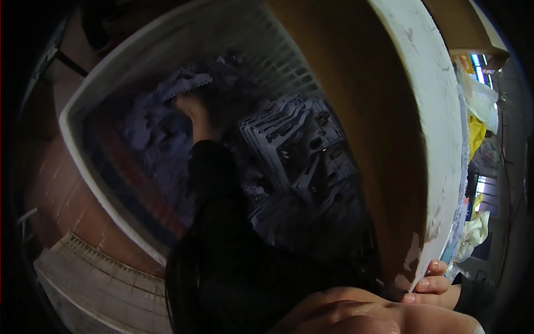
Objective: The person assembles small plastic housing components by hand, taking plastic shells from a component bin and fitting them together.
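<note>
My left hand point(193, 113) reaches deep into a large pale crate point(114, 201), its dark sleeve crossing the middle of the view. Dim light and motion smear its fingers, so their grip cannot be made out. Right against them is a grey part with a toothed edge point(192, 84). Beside the forearm, several flat grey bracket-like parts point(278, 136) with cut-outs lie stacked in the crate. At the lower right, my right hand point(433, 285) has its fingers curled around the edge of a worn white-topped board point(431, 139) with a brown side.
The brown side point(389, 167) of the board rises along the crate's right. A second pale crate point(105, 286) with a ribbed rim sits at the lower left on reddish-brown floor point(72, 195). Yellow and clear plastic bags point(477, 136) lie beyond the board at the far right.
</note>
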Demonstrator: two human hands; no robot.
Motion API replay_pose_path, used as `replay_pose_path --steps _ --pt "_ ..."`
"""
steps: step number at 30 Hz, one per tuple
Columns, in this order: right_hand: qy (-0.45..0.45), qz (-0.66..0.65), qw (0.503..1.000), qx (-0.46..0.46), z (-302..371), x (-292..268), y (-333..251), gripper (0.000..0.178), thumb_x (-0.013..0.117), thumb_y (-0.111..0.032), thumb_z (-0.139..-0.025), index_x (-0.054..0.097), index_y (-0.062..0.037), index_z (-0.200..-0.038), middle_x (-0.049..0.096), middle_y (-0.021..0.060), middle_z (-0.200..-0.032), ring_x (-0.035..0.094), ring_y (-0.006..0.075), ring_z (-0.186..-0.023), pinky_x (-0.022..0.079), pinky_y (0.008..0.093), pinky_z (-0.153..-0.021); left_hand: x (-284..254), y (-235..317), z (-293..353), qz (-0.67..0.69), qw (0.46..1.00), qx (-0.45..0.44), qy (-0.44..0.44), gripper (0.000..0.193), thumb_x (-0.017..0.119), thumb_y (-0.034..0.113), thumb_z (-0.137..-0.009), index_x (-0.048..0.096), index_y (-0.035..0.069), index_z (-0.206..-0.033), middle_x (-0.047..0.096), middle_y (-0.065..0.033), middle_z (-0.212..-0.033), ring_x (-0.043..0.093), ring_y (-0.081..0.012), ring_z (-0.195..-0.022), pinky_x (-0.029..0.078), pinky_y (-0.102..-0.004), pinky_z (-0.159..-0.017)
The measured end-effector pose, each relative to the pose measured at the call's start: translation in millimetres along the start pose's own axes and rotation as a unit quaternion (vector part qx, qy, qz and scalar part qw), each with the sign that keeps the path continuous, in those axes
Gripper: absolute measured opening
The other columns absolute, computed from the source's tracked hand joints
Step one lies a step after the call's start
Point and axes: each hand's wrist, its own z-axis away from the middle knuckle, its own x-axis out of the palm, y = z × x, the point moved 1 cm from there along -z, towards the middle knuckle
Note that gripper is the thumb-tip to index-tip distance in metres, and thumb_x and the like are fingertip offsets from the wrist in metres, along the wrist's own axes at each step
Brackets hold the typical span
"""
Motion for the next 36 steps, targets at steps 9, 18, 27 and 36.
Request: replay_pose_path --steps 9,18,27,36 --pt "-0.046 0.018 0.998 0.043 -12.5 -24.4 -11.4 0.016 0.076 -0.017 -0.067 0.074 -0.0261 -0.08 0.065 -0.0051 -0.125 0.054 0.0176 -0.113 0.038 0.0439 -0.105 1.2 -22.5 8.9 0.058 0.994 -0.081 -0.033 0.039 0.047 0.025 -0.1 0.06 -0.007 -0.118 0.064 -0.0254 -0.118 0.064 -0.0338 -0.103 0.049 -0.0395 -0.093" --pt "-0.111 -0.104 0.988 -0.005 -28.5 -25.5 -3.0 0.01 0.07 -0.012 -0.075 0.069 -0.0034 -0.08 0.047 0.0178 -0.146 0.039 0.0329 -0.14 0.03 0.0523 -0.115 -97.3 175.3 51.6 -0.263 0.905 0.168 -0.29 0.06 0.063 0.05 -0.086 0.062 0.001 -0.12 0.072 -0.0214 -0.087 0.069 -0.0366 -0.077 0.055 -0.0466 -0.07" --pt "0.078 -0.102 0.989 -0.067 -5.6 -12.0 1.0 0.018 0.063 -0.009 -0.076 0.072 -0.0041 -0.091 0.057 0.0175 -0.13 0.045 0.0352 -0.133 0.033 0.0511 -0.114 -272.8 308.6 203.5 -0.09 0.961 0.223 -0.137 0.054 0.061 0.04 -0.087 0.059 0.0 -0.121 0.071 -0.0213 -0.09 0.069 -0.0345 -0.076 0.056 -0.0439 -0.07" --pt "-0.009 0.086 0.944 -0.318 91.3 -89.1 -124.8 0.021 0.061 -0.018 -0.081 0.069 -0.0073 -0.098 0.064 0.0125 -0.109 0.05 0.0314 -0.125 0.032 0.0538 -0.113 -353.7 397.2 227.6 0.063 0.986 0.152 -0.032 0.048 0.06 0.03 -0.088 0.056 -0.002 -0.123 0.07 -0.0213 -0.093 0.069 -0.0324 -0.076 0.057 -0.0413 -0.069"
